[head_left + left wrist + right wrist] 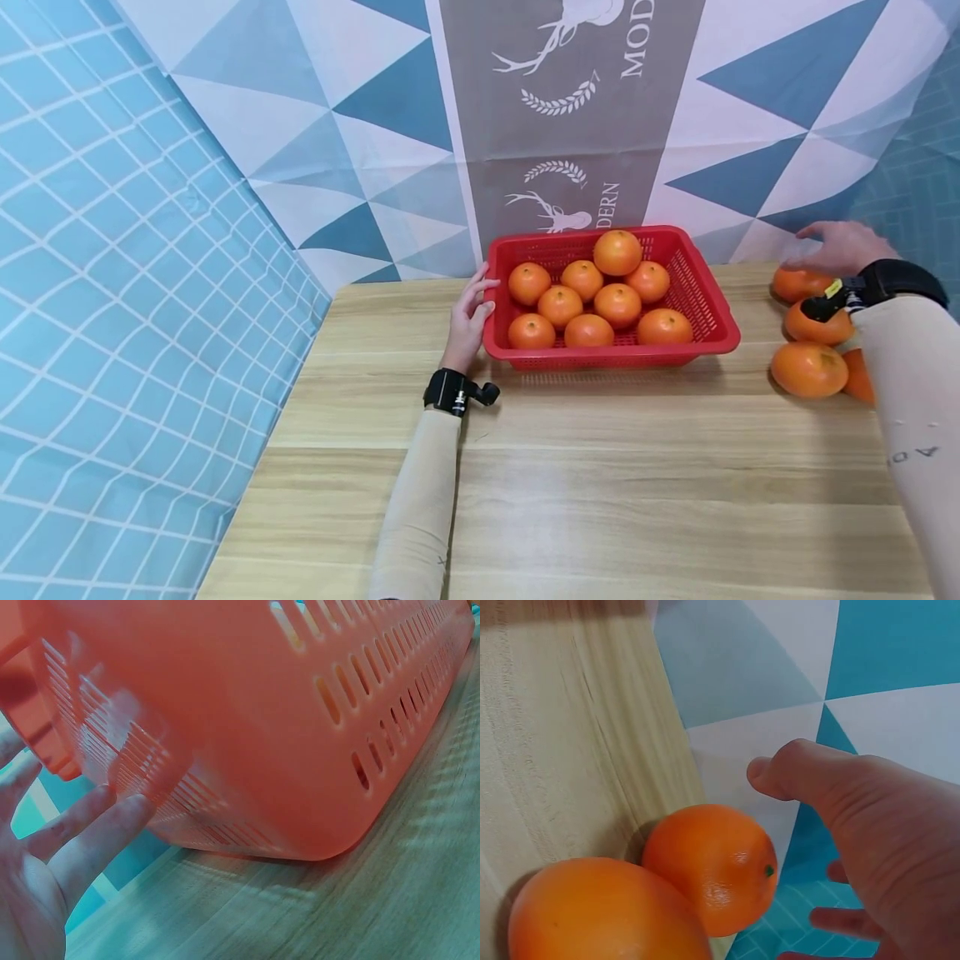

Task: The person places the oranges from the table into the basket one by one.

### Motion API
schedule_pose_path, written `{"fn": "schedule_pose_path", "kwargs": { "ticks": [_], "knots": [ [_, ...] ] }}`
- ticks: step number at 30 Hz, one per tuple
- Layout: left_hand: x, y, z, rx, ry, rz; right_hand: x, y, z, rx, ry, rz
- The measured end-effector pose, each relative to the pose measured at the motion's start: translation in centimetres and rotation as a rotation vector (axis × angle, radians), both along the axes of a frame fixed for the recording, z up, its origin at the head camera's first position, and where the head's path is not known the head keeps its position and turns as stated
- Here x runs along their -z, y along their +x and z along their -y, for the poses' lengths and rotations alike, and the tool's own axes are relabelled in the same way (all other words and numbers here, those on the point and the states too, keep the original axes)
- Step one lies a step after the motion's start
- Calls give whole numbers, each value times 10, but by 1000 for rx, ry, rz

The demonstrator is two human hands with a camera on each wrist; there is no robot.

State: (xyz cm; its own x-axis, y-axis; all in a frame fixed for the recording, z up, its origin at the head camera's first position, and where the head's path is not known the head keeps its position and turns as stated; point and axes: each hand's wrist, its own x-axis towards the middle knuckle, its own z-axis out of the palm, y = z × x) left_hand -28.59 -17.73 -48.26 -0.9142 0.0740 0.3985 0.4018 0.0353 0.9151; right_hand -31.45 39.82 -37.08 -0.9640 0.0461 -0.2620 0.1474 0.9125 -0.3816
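Observation:
A red plastic basket (611,354) with slotted walls holds several oranges (558,306), one resting on top of the others near the back. My left hand (468,321) is at the basket's left end, its fingertips touching the rim and side. Seen from the left wrist, the fingers (94,844) are fairly straight against the basket's wall. At the far right, my right hand (847,247) hovers over a group of loose oranges (810,369). In the right wrist view its thumb (802,769) is extended beside an orange (712,870), with a gap between them.
The wooden table (600,492) carries the basket and the loose oranges. Behind its back edge hangs a patterned cloth (382,125) with triangles and a grey deer-print strip. A blue gridded sheet (112,292) borders the left side.

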Motion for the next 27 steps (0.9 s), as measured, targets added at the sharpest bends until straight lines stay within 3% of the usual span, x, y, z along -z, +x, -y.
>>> {"fn": "schedule_pose_path", "kwargs": {
  "ticks": [3,6,12,22,27],
  "knots": [
    [1,0,2,-2,-5,-1,2,4,2,20,-49,24],
    [3,0,3,-6,-13,-9,1,9,5,3,-37,-8],
    [4,0,2,0,-18,-2,0,25,11,-3,-107,66],
    [2,2,0,5,7,22,21,-1,-7,-72,-22,57],
    [1,2,1,-2,4,19,16,5,5,-55,-36,53]
  ]
}}
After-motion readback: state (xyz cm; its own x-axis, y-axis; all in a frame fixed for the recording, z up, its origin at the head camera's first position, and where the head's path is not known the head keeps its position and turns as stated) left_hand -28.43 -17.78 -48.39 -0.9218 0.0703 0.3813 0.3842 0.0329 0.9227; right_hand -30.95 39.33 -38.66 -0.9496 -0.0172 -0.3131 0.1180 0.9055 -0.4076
